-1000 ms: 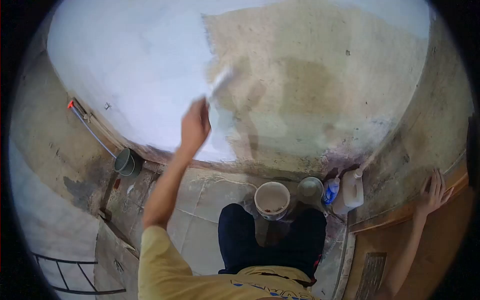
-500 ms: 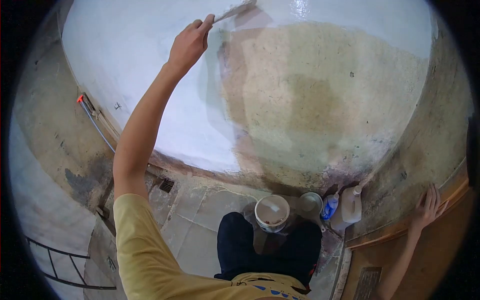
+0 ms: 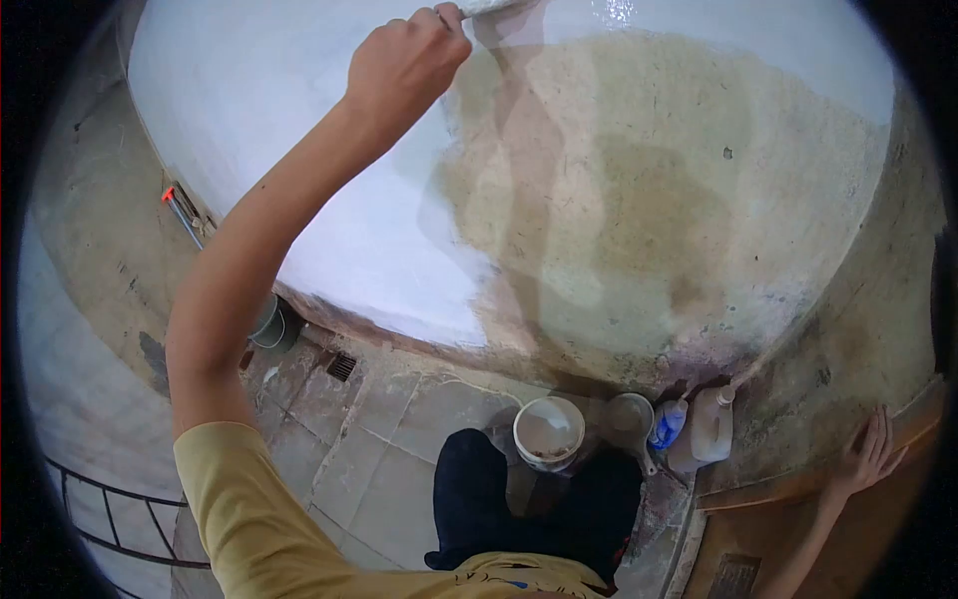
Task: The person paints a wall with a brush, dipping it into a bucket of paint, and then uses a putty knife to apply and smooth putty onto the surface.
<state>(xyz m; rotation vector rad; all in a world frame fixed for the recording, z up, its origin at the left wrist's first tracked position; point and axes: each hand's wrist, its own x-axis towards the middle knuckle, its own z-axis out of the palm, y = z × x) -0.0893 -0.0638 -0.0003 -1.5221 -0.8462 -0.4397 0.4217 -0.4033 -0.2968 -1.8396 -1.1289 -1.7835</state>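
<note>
My left hand [image 3: 411, 62] is closed around the handle of a paintbrush [image 3: 489, 7], raised to the upper edge of the view against the wall. Only part of the brush shows; its far end is cut off by the frame. White wet-looking paint [image 3: 299, 150] covers the wall's left side and top, beside a bare, stained beige patch [image 3: 639, 200]. At the far right my right hand [image 3: 866, 461] lies flat with fingers stretched, touching the wall just above a wooden ledge [image 3: 778, 486].
A white bucket [image 3: 548, 461] with pale liquid stands on the tiled floor [image 3: 374, 469] by my knees. Beside it are a saucepan-like dipper [image 3: 631, 414], a blue-labelled bottle [image 3: 667, 427] and a plastic jug [image 3: 702, 439]. A dark bucket [image 3: 274, 327] and a drain grate [image 3: 341, 366] lie left.
My left hand with the paintbrush has moved right and slightly up along the wall. The dark bucket now shows behind my arm. My right hand stays against the wall, lower in view.
</note>
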